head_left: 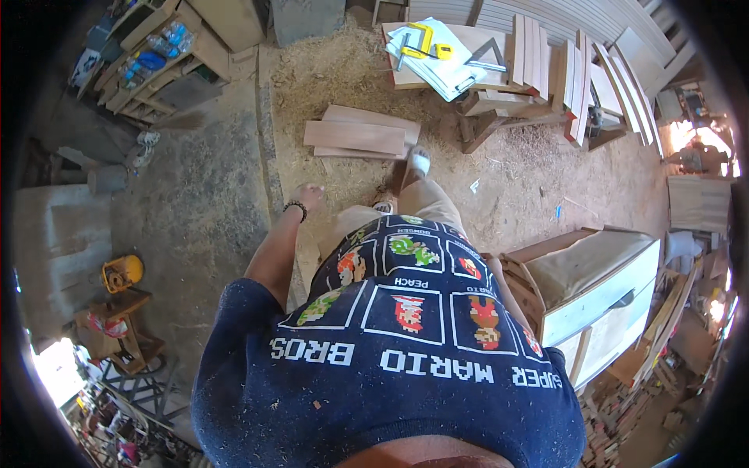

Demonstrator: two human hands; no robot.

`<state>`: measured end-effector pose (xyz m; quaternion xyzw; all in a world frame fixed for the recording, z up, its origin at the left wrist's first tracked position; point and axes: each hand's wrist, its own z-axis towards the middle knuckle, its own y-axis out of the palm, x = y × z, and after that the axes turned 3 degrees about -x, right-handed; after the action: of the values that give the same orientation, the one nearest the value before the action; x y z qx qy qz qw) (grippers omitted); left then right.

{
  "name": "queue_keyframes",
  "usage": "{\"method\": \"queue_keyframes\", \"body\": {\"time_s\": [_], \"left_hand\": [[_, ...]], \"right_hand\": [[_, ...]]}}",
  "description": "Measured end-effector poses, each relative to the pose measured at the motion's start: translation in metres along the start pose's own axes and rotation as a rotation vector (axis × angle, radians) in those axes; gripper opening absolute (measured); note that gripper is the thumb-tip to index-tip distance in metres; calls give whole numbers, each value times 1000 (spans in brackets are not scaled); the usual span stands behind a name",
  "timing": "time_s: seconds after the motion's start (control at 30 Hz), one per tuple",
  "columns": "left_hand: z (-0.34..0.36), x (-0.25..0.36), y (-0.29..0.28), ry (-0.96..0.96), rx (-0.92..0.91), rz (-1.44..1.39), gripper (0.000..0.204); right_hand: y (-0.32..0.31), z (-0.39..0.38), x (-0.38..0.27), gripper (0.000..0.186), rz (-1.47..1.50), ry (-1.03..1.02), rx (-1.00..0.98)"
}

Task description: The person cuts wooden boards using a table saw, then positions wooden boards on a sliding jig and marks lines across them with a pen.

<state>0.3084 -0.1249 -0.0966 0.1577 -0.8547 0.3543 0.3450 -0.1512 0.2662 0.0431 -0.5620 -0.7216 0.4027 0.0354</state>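
My left hand (310, 196), with a dark beaded bracelet at its wrist, hangs beside my left leg over the dusty floor. Its fingers look loosely apart and nothing shows in them. Ahead of it, several flat wooden boards (355, 139) lie stacked unevenly on the floor, by my foot (419, 160). My right forearm (499, 277) runs down along my side, next to a white-fronted wooden cabinet (601, 288). The right hand is hidden behind my shirt.
A workbench (482, 37) ahead holds papers (445, 74), a yellow clamp (421, 40), a yellow tape measure (444, 51) and a square (490, 58). Curved wooden pieces (530, 54) lean beside it. Shelves (156, 70) stand far left; a yellow hard hat (122, 273) is at left.
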Motion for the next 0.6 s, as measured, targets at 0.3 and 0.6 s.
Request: {"method": "queue_keyframes", "body": {"time_s": [0.3, 0.6], "left_hand": [[-103, -20, 49, -312, -235, 123, 58], [-125, -43, 74, -499, -204, 31, 53]], "right_hand": [[-31, 56, -34, 45, -156, -108, 14], [-62, 61, -65, 35, -193, -280, 6]]}}
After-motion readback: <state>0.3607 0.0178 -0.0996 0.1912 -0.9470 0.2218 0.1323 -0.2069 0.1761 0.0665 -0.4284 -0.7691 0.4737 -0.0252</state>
